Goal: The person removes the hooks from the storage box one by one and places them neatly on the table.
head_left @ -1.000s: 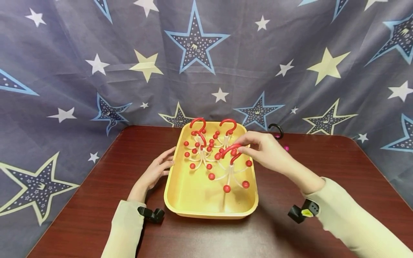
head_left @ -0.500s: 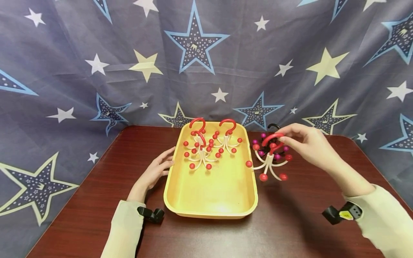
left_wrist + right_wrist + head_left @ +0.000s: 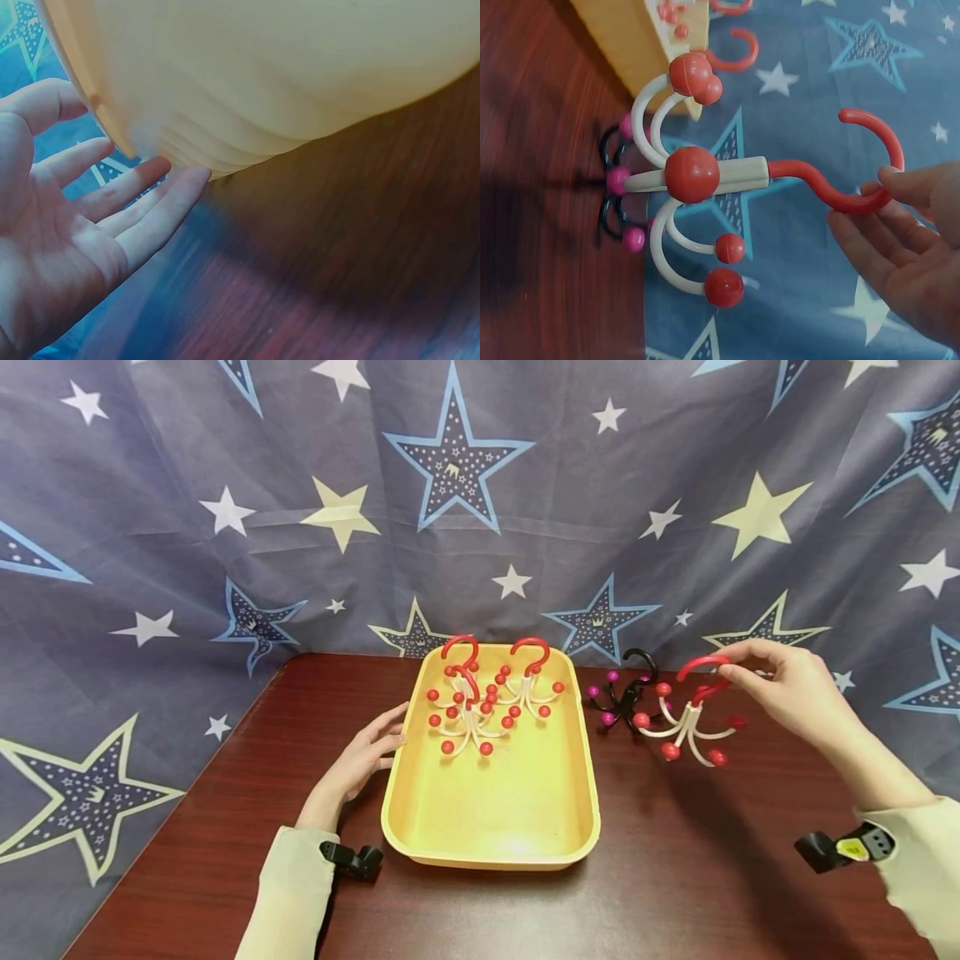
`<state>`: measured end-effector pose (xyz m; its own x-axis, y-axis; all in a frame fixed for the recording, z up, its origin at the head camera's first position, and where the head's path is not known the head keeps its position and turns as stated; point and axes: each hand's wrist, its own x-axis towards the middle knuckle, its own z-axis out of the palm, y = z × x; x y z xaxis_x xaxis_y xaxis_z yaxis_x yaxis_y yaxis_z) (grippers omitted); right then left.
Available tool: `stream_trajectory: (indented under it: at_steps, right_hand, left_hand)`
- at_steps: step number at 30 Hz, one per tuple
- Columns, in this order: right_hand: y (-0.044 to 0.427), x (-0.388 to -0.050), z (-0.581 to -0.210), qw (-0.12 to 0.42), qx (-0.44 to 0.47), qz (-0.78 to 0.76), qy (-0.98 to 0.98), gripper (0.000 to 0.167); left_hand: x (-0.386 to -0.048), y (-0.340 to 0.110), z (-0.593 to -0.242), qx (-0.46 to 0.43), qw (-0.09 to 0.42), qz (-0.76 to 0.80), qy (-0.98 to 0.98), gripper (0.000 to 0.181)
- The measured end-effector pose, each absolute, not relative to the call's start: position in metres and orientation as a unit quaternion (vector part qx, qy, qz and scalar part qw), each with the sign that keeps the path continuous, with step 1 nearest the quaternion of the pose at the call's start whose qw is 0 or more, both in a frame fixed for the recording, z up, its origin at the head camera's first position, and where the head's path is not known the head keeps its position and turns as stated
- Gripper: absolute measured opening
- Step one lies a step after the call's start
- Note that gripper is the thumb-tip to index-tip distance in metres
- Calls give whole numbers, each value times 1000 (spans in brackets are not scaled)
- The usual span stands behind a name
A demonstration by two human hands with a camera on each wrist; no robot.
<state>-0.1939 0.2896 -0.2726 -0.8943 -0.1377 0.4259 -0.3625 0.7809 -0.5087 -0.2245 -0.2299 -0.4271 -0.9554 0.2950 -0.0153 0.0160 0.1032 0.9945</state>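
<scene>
Right hand (image 3: pixel 795 689) pinches the curve of a red hook between thumb and fingers, and from that grip a white hanger with red balls (image 3: pixel 688 722) hangs below and to the hand's left, slightly tilted and raised over the dark wooden table (image 3: pixel 225 827). Farther left of this hand, just past the hanger, a black hanger with magenta balls (image 3: pixel 628 697) rests on the tabletop; whether the two touch, I cannot tell. Left hand (image 3: pixel 367 756) has its fingers straight and apart, fingertips against the near outer wall of a yellow tray (image 3: pixel 487 810), which lies just to that hand's right. Inside it, three red-hooked hangers (image 3: pixel 470 720) cluster toward the end away from the person. Beyond both hands hangs a star-patterned cloth (image 3: pixel 285 443).
</scene>
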Motion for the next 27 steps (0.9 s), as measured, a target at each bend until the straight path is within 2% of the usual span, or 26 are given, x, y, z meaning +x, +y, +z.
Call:
stream_trajectory:
  at_steps: [13,27]
  right_hand:
    - [315,-216,-284,213,48,257,-941,26]
    - [324,-246,-311,231,6,277,-933,27]
  left_hand:
    - [-225,-231,-429,101,106,666,731,64]
    - [-225,-231,-429,96,106,668,730,64]
